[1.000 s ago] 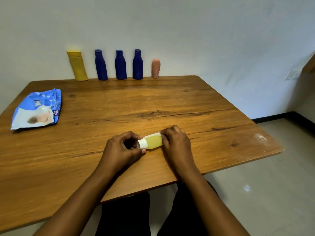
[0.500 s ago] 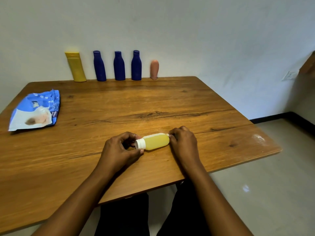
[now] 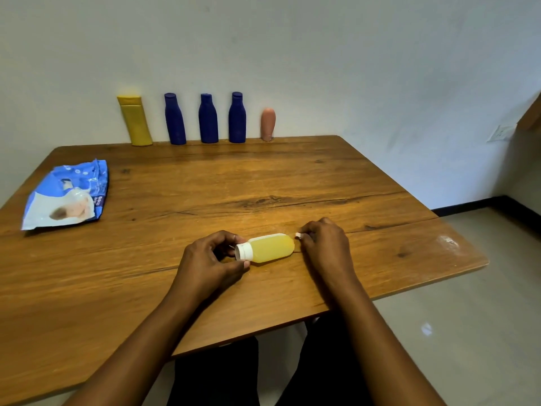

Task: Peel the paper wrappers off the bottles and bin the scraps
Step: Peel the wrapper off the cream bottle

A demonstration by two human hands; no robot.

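- Plain pale wall (image 3: 351, 68), wooden table (image 3: 292, 177) pushed up to it, tiled floor to the right. No bin in view.
- Left hand (image 3: 209, 260): fingers and thumb curled round the white cap (image 3: 244, 252) end of the small bottle (image 3: 270, 248), pinning it down.
- Small bottle lies on its side on the table between the two hands, cap toward the left hand, base toward the right. Clear body, yellow liquid, no wrapper visible on the side facing up.
- Right hand (image 3: 325, 247): fingertips pinching a paper scrap (image 3: 298, 235) just off the bottle's base. Can't tell if it is attached.
- Handling, my read: light, stiff plastic, smooth and round, so it will roll. Hold at the cap or neck and pull the paper along the body. The scrap is thin and tears easily.
- Far forward-left of the left hand: blue packet (image 3: 67, 194), flat, well apart.
- Farthest, ahead of both hands against the wall: yellow bottle (image 3: 135, 121), three blue bottles (image 3: 208, 120), pink bottle (image 3: 268, 124), upright, no labels showing.
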